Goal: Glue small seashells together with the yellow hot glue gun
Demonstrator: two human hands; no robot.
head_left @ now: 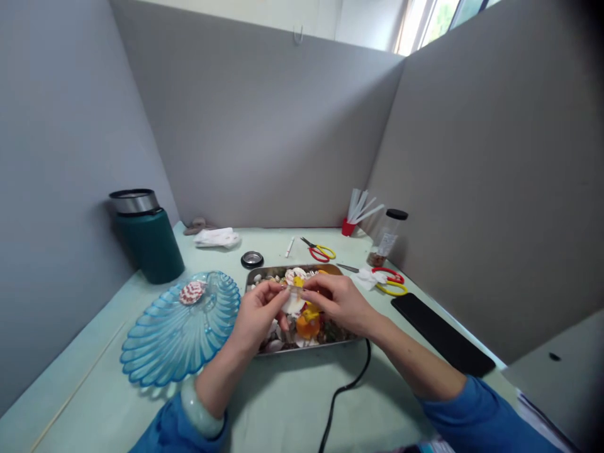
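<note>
Both my hands meet above a metal tray [264, 274] filled with several seashells of white, orange and yellow. My left hand [257, 314] and my right hand [337, 301] pinch the two ends of a small pale, see-through piece [295, 291], too small to name. A white scallop shell [293, 304] shows just below my fingers. To the left stands a blue shell-shaped glass dish [174, 336] with one red-and-white shell [191, 292] lying in it.
A dark green flask [147, 242] stands at back left, its cap [251, 259] near the tray. White cloth [217, 237], two red-and-yellow scissors [321, 252], a red cup of sticks [352, 223], a jar [387, 242], a black phone [441, 333] and a black cable [344, 387] lie around. Grey partitions enclose the desk.
</note>
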